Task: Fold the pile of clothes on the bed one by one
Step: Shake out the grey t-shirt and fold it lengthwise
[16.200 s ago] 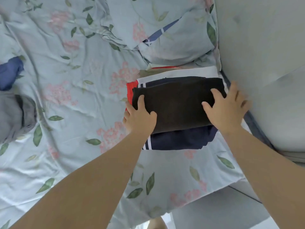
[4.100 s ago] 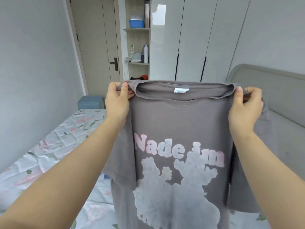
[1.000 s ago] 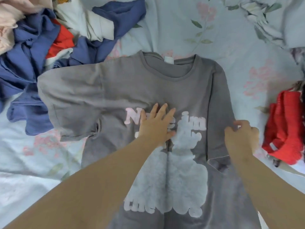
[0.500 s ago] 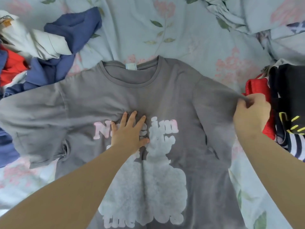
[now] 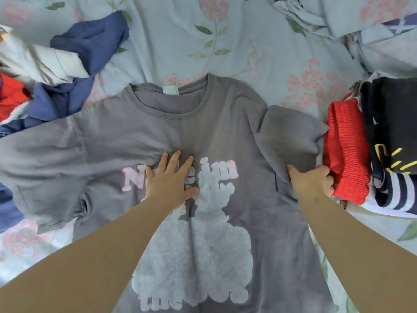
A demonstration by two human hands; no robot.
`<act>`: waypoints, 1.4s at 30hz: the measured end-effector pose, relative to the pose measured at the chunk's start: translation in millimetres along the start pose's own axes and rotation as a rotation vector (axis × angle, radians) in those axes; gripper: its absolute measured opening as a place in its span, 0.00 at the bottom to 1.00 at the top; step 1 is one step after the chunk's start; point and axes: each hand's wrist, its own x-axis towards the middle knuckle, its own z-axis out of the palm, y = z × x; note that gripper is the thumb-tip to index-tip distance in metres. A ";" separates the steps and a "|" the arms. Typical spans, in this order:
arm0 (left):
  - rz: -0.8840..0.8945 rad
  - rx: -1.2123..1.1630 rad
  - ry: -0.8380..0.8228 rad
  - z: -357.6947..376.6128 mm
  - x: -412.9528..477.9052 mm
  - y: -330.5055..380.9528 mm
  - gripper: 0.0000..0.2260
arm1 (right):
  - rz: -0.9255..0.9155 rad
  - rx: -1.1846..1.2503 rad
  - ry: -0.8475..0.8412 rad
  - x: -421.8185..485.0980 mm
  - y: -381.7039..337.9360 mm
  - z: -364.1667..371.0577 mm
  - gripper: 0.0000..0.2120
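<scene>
One grey T-shirt (image 5: 214,132) lies print-up, spread flat at the centre of the bed (image 5: 171,41), collar toward 12 o'clock. Left grip (image 5: 168,179), fingers straight and spread wide, presses on the chest lettering. Right grip (image 5: 312,181) curls round the hem of the sleeve (image 5: 291,136) at 3 o'clock. Folded stack (image 5: 388,132) lies further out at 3 o'clock; unfolded pile (image 5: 74,64) at 10 o'clock.
</scene>
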 end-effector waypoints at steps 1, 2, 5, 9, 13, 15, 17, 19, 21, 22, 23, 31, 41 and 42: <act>0.002 -0.002 0.001 -0.1 -0.9 -0.1 0.37 | 0.008 0.036 -0.019 2.5 1.3 2.7 0.39; 0.004 -0.003 0.003 -0.1 -1.2 -0.2 0.37 | 0.025 0.104 -0.029 5.2 1.5 3.5 0.40; 0.007 -0.011 0.004 -0.9 -1.2 -0.5 0.37 | -0.064 0.273 -0.053 11.6 -0.7 -4.8 0.20; 0.010 -0.032 -0.007 -4.8 -2.1 -1.1 0.37 | -0.229 0.511 -0.033 8.8 -23.1 -30.1 0.08; 0.015 -0.079 -0.045 -9.4 -2.8 -3.4 0.34 | -0.415 0.536 0.033 -11.6 -63.3 -57.5 0.17; 0.011 -0.162 -0.048 -10.5 -1.2 -5.6 0.28 | -0.658 0.416 -0.173 -40.9 -78.2 -64.4 0.21; -0.005 -0.308 -0.020 -13.6 -1.0 -8.1 0.23 | -0.779 0.188 -0.637 -68.6 -81.6 -60.0 0.24; -0.055 -0.579 0.055 -18.1 -2.2 -10.3 0.21 | -0.726 -0.021 -0.912 -83.9 -76.7 -48.8 0.20; -0.169 -0.894 0.116 -23.6 -2.9 -9.3 0.20 | -0.647 0.011 -0.784 -74.1 -65.3 -32.3 0.16; -0.222 -0.969 0.141 -25.9 -1.2 -7.5 0.19 | -0.600 0.030 -0.617 -64.8 -59.0 -24.7 0.16; -0.254 -0.977 0.166 -27.9 1.1 -4.9 0.19 | -0.556 0.011 -0.452 -56.8 -51.9 -18.8 0.16; -0.179 -0.573 0.416 -63.2 34.2 44.1 0.25 | -0.534 0.002 -0.249 -25.6 -3.3 8.3 0.24; 0.121 -0.475 0.305 -99.5 95.3 105.5 0.09 | -1.075 -0.120 -0.249 -10.2 50.1 8.5 0.19; 0.144 -0.492 0.329 -101.9 98.4 106.9 0.08 | -1.083 -0.096 -0.233 -8.3 49.4 8.1 0.16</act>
